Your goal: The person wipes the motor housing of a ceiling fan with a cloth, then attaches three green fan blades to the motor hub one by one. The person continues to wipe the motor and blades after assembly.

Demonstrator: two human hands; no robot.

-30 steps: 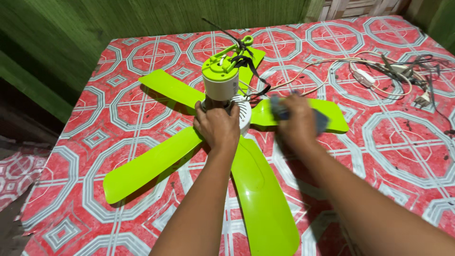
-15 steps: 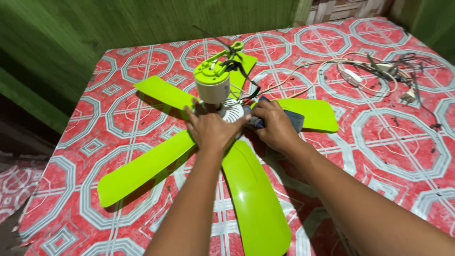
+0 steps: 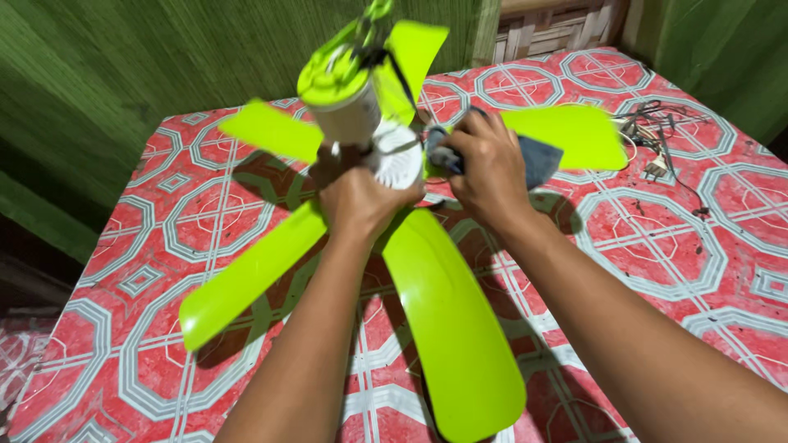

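A small ceiling fan (image 3: pixel 353 107) with lime-green blades (image 3: pixel 447 320) and a white motor body is lifted off the table. My left hand (image 3: pixel 361 197) grips it at the white hub under the motor. My right hand (image 3: pixel 488 168) holds a dark blue-grey cloth (image 3: pixel 538 160) against the hub and the base of the right blade. The fan's black cord hangs from its green top cap. The fan is tilted toward me, its shadow falling on the tablecloth beneath.
The table carries a red tablecloth (image 3: pixel 657 246) with grey-white octagon patterns. A tangle of cables with a plug (image 3: pixel 657 135) lies at the far right. Green woven walls (image 3: pixel 123 66) close in behind and to the left.
The fan has been raised off the table and tilted toward me. My right hand with the cloth moved from the right blade in to the hub.
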